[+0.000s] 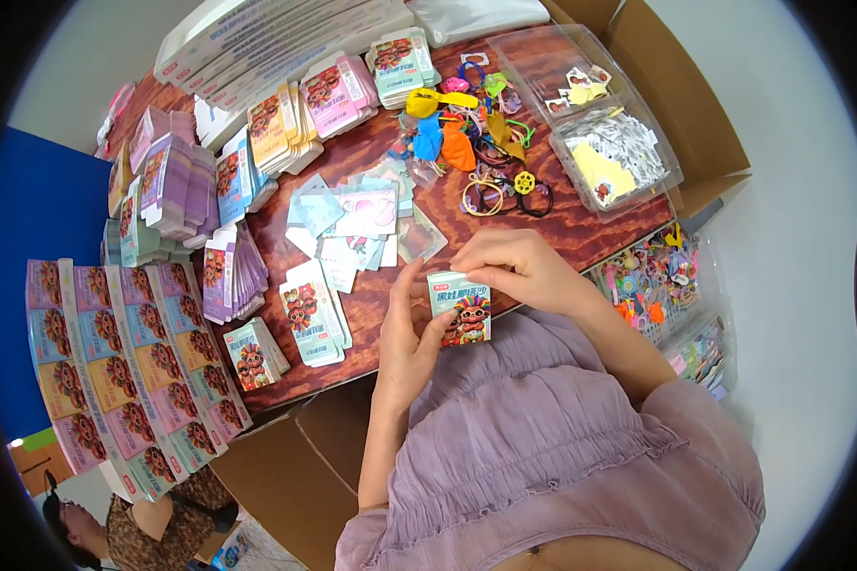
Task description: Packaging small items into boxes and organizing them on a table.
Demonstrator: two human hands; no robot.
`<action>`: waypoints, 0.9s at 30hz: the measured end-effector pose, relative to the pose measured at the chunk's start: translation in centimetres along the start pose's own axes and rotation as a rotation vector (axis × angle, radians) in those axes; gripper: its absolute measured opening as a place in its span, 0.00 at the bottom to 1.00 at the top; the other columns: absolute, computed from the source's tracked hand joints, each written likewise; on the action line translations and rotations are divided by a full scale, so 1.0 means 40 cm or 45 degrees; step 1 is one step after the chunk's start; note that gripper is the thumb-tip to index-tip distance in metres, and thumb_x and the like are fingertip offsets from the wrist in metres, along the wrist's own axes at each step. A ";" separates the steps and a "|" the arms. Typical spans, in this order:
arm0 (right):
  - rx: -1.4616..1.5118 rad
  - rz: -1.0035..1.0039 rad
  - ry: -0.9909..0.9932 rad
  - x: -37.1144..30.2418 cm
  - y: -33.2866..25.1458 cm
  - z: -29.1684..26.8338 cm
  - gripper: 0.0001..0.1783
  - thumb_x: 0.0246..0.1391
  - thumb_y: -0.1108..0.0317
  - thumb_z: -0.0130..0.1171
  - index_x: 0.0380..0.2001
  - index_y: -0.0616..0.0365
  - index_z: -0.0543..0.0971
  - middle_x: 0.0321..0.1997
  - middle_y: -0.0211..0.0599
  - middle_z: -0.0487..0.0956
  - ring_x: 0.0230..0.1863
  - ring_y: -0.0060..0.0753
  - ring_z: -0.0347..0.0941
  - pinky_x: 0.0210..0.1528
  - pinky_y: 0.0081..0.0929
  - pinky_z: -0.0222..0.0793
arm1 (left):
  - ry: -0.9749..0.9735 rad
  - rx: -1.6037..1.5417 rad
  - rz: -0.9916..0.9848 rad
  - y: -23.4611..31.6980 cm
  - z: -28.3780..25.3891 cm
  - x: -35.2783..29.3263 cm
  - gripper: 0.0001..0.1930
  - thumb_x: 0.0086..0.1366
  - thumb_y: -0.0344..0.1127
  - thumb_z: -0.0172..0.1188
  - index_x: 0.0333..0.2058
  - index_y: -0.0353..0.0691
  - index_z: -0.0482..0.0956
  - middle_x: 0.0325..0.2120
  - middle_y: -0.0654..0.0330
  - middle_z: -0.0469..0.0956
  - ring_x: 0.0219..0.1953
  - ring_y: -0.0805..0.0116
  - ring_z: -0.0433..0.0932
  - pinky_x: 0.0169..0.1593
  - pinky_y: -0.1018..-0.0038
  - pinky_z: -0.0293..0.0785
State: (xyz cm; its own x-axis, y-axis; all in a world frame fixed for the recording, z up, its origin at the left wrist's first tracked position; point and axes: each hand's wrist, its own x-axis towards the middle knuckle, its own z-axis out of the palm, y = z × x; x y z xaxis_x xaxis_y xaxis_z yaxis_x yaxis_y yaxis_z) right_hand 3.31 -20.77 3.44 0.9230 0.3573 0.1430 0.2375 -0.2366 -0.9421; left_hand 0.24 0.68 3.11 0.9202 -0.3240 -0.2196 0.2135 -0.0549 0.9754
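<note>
A small light-green printed card box (463,314) with a colourful cartoon figure is held upright in front of my chest. My left hand (411,328) grips it by its left side, thumb across the front. My right hand (516,266) has its fingers pinched at the box's top edge, where a bit of white flap shows. Just left of my hands lies a stack of flat, unfolded green cartons (312,314). Behind it are loose pale cards and clear sleeves (367,211). Folded green boxes (254,356) stand near the table's front edge.
Hair ties and bright trinkets (476,128) lie in a heap beyond my hands. A clear plastic tray (674,178) holds small packets at the right. Flat carton stacks (171,186) line the left, beside printed display boxes (129,366). A person (162,523) is at lower left.
</note>
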 end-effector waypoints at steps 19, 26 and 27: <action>0.140 0.313 0.135 0.008 0.018 0.128 0.15 0.56 0.72 0.61 0.47 0.59 0.80 0.39 0.41 0.81 0.40 0.37 0.79 0.41 0.28 0.74 | 0.722 0.217 0.129 0.033 -0.231 -0.093 0.26 0.69 0.25 0.51 0.65 0.39 0.62 0.48 0.52 0.75 0.46 0.68 0.78 0.46 0.73 0.77; -0.590 -0.331 -0.112 0.208 0.011 0.396 0.23 0.49 0.65 0.65 0.47 0.64 0.76 0.39 0.42 0.78 0.47 0.46 0.71 0.47 0.40 0.68 | 1.265 0.882 0.022 -0.017 -0.519 -0.196 0.19 0.71 0.30 0.51 0.59 0.32 0.69 0.50 0.48 0.77 0.46 0.59 0.80 0.47 0.69 0.75; -0.667 -0.382 -0.125 0.239 0.004 0.437 0.26 0.47 0.63 0.66 0.48 0.67 0.75 0.40 0.43 0.77 0.48 0.45 0.70 0.47 0.40 0.67 | 1.320 1.205 -0.132 -0.017 -0.519 -0.190 0.19 0.71 0.34 0.52 0.58 0.32 0.71 0.51 0.47 0.77 0.47 0.53 0.80 0.49 0.65 0.74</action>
State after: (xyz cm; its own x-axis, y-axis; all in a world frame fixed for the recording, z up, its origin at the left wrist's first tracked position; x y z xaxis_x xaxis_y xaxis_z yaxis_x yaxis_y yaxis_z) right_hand 6.90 -1.62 -0.65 0.7666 0.5529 0.3265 0.6230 -0.5171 -0.5869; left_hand -0.10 22.78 3.72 0.8228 0.5318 0.2003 0.3779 -0.7753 0.5061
